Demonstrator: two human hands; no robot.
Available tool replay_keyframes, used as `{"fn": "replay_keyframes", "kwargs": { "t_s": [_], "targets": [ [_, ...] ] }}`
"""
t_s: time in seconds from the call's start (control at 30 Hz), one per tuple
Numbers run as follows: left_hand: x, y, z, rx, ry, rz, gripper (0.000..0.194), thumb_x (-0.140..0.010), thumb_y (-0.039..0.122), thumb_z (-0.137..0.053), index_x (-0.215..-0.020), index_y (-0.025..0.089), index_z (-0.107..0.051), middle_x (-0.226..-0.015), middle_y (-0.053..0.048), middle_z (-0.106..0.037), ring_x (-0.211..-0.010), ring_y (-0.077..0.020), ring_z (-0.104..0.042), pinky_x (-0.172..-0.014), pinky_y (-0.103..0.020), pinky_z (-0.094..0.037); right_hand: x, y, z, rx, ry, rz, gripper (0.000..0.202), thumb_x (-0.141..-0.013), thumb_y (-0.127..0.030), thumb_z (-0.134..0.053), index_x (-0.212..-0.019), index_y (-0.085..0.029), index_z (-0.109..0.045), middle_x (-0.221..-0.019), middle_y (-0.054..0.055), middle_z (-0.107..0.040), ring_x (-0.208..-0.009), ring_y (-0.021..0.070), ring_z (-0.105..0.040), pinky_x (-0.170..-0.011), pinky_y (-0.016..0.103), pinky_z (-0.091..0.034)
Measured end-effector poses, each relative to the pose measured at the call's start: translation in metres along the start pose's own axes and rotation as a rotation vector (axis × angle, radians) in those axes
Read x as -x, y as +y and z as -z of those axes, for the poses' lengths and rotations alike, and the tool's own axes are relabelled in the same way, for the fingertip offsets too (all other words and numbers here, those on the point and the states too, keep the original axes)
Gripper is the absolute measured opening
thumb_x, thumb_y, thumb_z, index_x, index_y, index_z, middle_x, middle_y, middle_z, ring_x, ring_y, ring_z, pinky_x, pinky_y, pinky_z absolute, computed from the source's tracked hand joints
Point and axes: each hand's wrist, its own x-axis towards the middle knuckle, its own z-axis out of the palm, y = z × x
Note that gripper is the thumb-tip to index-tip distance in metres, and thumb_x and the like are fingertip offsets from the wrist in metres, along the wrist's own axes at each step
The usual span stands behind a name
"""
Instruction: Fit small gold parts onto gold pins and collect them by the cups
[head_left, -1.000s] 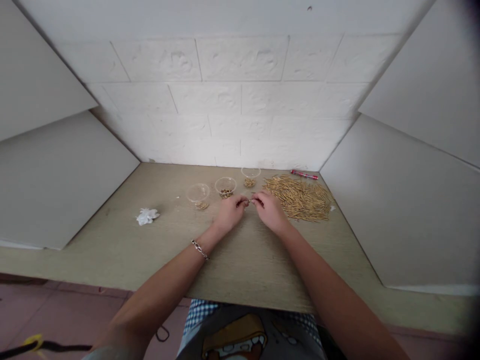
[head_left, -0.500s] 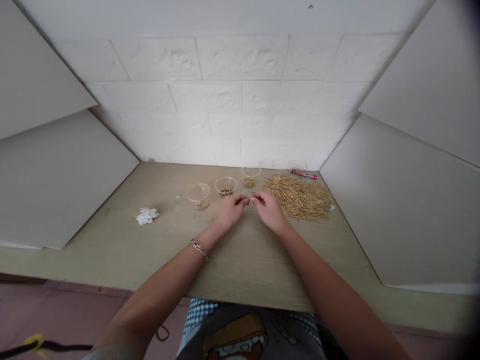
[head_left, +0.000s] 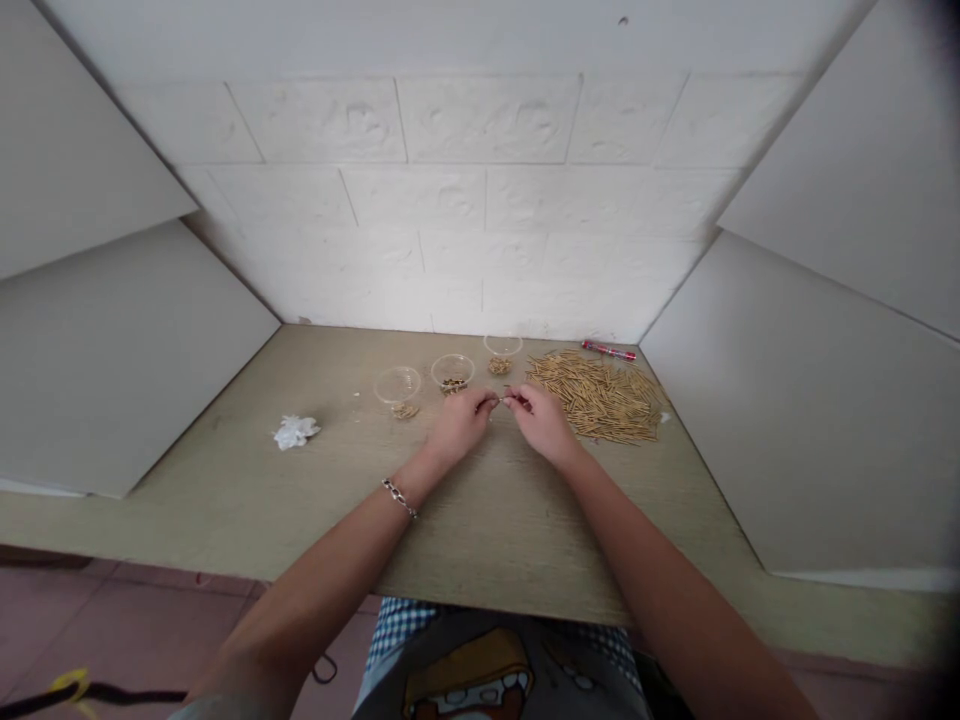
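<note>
the left hand [head_left: 459, 422] and right hand [head_left: 543, 422] both pinched a tiny part [head_left: 502, 400], its long axis seemingly running sideways between them, while the gold rods [head_left: 609, 398] lay rightward on the surface [head_left: 491, 545], nearer the right hand

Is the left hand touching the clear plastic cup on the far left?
Apart. The head view shows tabletop between the left hand and that clear plastic cup.
</note>
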Motion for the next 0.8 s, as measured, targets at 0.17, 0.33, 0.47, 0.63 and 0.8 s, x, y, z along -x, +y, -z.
{"fn": "replay_keyframes", "kwargs": {
  "t_s": [0.17,0.33,0.47,0.63,0.8],
  "targets": [
    [0.001,-0.006,-0.002,-0.154,0.052,-0.153,0.022,-0.085,0.018,-0.041,-0.083,0.014,-0.062,-0.079,-0.006,-0.062,-0.076,-0.0137,-0.055,-0.074,-0.025,-0.042,0.001,-0.004,0.0,-0.006,-0.001,-0.031,0.014,-0.077,-0.021,-0.048,-0.076,-0.017,-0.061,-0.075,0.003,-0.06,-0.067,0.0133,-0.052,-0.062,0.026,-0.041],
    [0.002,-0.005,-0.002,-0.147,0.023,-0.121,0.023,-0.085,0.018,-0.04,-0.084,0.014,-0.062,-0.08,-0.006,-0.062,-0.077,-0.0137,-0.055,-0.075,-0.026,-0.042,0.002,-0.004,0.0,0.065,0.015,0.044,0.013,-0.078,-0.02,-0.048,-0.075,-0.018,-0.061,-0.075,0.004,-0.06,-0.07,0.0143,-0.053,-0.066,0.027,-0.041],
    [0.001,0.001,0.0,-0.036,0.008,-0.006,0.021,-0.083,0.018,-0.042,-0.084,0.015,-0.064,-0.08,-0.005,-0.065,-0.075,-0.013,-0.056,-0.074,-0.024,-0.042,0.002,-0.003,-0.001,0.06,0.045,0.031,0.013,-0.078,-0.02,-0.048,-0.077,-0.017,-0.061,-0.077,0.004,-0.061,-0.071,0.0144,-0.053,-0.065,0.027,-0.042],
    [0.001,0.002,-0.002,-0.005,0.006,0.048,0.022,-0.082,0.019,-0.043,-0.084,0.015,-0.065,-0.082,-0.005,-0.066,-0.076,-0.0135,-0.057,-0.074,-0.024,-0.042,0.003,-0.007,-0.004,0.099,0.06,0.051,0.013,-0.078,-0.018,-0.048,-0.075,-0.016,-0.061,-0.075,0.005,-0.06,-0.072,0.0155,-0.054,-0.067,0.028,-0.042],
    [0.001,0.001,-0.005,0.002,0.02,0.068,0.023,-0.082,0.019,-0.042,-0.083,0.016,-0.065,-0.081,-0.005,-0.066,-0.076,-0.0137,-0.058,-0.072,-0.024,-0.043,0.006,-0.009,-0.01,0.133,0.131,0.027,0.014,-0.077,-0.016,-0.046,-0.074,-0.016,-0.06,-0.074,0.006,-0.061,-0.071,0.0166,-0.054,-0.067,0.03,-0.042]
  ]
}}
